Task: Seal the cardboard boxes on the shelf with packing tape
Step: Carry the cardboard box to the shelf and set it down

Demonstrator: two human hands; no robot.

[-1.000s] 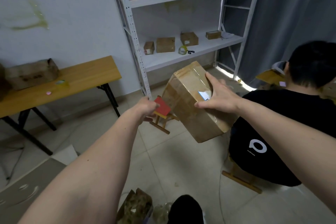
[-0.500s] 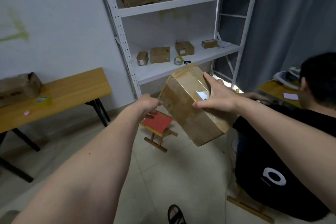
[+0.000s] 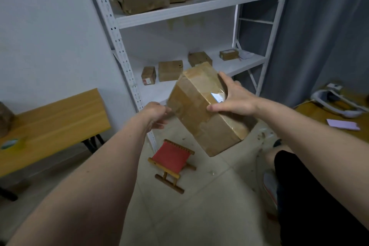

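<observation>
Cardboard box (image 3: pixel 201 110), taped, tilted, airborne: right hand (image 3: pixel 233 98) fingers spread flat on top; left hand (image 3: pixel 155 115) fingers curled at its 9 o'clock edge, grip unclear.

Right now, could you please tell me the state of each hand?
Left hand: fingers curled at the near left edge of the taped brown cardboard box; grip unclear.
Right hand: open, fingers spread flat on it.

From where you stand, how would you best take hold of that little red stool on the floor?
Judging by its pose, grip the wooden side rail of the red stool from above. It stands upright on the floor below the held box, and its red seat looks like soft woven fabric, so the rigid frame edge gives fingers something firm to curl around.
</observation>
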